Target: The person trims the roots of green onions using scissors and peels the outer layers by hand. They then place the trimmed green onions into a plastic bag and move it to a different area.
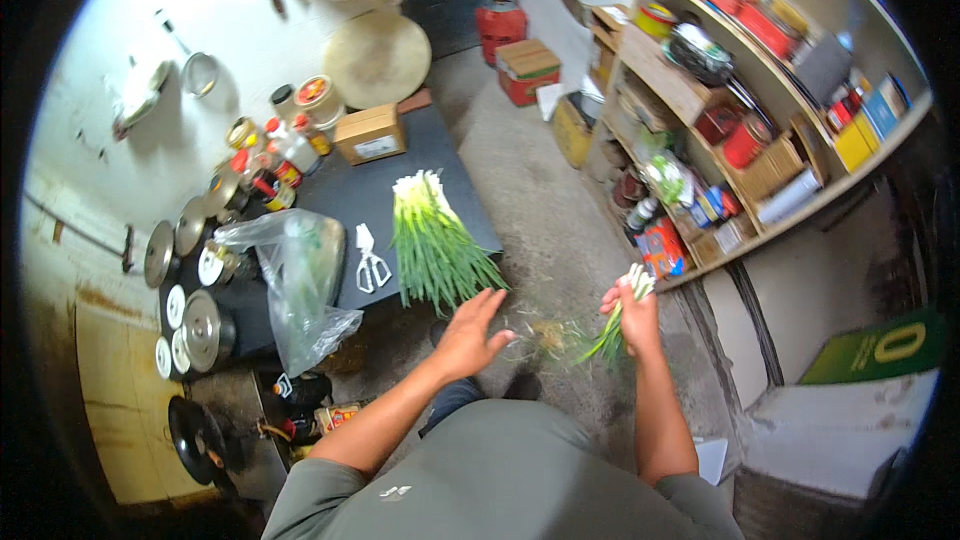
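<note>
A large bunch of green onions [442, 240] lies on the dark tabletop [469, 199], white ends towards the back and green tips hanging at the front edge. My left hand [472, 336] is just in front of those tips, fingers apart and holding nothing. Out to the right, above the floor, my right hand [636, 311] grips a small bunch of green onions [613, 330], white ends up and leaves hanging down. White-handled kitchen scissors [370, 259] lie left of the large bunch. Beside them a clear plastic bag [300, 292] partly covers a round board and droops over the edge.
Sauce bottles [281, 157], a cardboard box [370, 133] and a lidded pot [204, 330] stand on the table. A loaded shelf unit [679, 127] is at the right. Plant scraps [555, 337] litter the floor between my hands. A wok [195, 439] sits lower left.
</note>
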Demonstrator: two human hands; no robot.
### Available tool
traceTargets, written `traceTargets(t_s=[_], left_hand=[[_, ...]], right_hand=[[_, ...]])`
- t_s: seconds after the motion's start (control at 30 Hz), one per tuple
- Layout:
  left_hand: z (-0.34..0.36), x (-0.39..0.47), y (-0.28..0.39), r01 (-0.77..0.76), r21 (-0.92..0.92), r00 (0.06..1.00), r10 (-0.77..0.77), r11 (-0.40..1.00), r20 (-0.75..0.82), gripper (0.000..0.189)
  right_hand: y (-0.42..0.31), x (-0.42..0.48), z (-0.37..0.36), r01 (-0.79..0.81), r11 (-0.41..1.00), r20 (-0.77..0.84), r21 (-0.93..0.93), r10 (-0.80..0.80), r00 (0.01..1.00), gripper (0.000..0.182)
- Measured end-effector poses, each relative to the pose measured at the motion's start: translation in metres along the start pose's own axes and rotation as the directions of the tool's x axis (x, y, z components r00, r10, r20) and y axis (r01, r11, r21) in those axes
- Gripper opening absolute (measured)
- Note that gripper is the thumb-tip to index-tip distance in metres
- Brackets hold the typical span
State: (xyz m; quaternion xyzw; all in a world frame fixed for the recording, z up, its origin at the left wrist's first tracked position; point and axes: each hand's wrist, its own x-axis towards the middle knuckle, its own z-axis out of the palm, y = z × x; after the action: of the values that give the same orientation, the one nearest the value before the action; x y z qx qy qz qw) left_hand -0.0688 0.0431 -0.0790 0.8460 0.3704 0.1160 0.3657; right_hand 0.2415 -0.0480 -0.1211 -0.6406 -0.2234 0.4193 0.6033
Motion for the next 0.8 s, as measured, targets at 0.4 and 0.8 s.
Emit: traceTargets(t_s=[0.4, 0.8], left_hand=[[-0.036, 0.013, -0.040, 0.157, -0.637, 0.960, -0.269, 0.755, -0.082, 0.111], [-0.066, 0.128, -0.239, 0.338, -0.601, 0.799, -0.558, 0.725, -0.224, 0.094]], right_hand=[[-0.027, 0.035, 0.255, -0.593, 0.784, 0.497, 0.182, 0.447, 0.743, 0.023], [0.063, 0.221, 0.465, 0.100, 0.705, 0.394, -0.702, 0.268, 0.879, 0.063]])
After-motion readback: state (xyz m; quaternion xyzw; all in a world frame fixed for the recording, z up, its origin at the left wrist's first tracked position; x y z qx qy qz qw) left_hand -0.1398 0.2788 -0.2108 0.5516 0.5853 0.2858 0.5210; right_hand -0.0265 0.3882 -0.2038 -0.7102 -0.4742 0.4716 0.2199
